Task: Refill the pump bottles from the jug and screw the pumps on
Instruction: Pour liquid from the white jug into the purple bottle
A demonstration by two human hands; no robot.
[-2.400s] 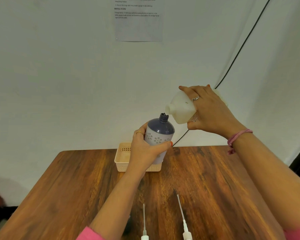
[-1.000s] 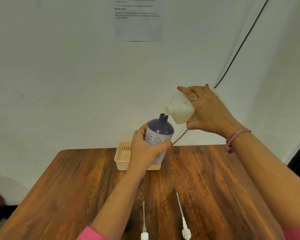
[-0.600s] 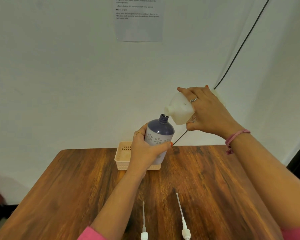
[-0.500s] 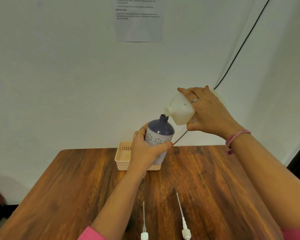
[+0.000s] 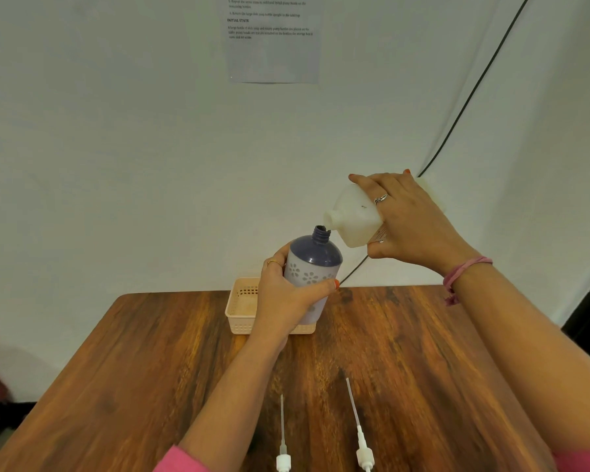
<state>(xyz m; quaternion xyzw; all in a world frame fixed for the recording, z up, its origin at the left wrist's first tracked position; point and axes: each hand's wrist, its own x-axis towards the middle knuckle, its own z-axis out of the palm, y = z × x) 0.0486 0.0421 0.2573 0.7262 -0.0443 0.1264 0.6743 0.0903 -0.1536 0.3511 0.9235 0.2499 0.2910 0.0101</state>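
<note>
My left hand [image 5: 281, 303] grips a purple and lilac pump bottle [image 5: 312, 265] with flower prints, held above the table, its neck open and tilted slightly right. My right hand [image 5: 413, 223] holds a white jug [image 5: 353, 216] tipped left and downward, its spout just above and to the right of the bottle's neck. Two white pumps with long dip tubes lie on the table near me, one at the left [image 5: 282, 437] and one at the right [image 5: 359, 429].
A small peach basket [image 5: 241, 310] stands on the wooden table [image 5: 133, 369] behind the bottle, near the wall. A black cable [image 5: 470, 93] runs down the white wall at the right. A printed sheet [image 5: 273, 39] hangs on the wall.
The jug's spout has stayed over the bottle's neck and both hands hold nearly still, with only a slight drift.
</note>
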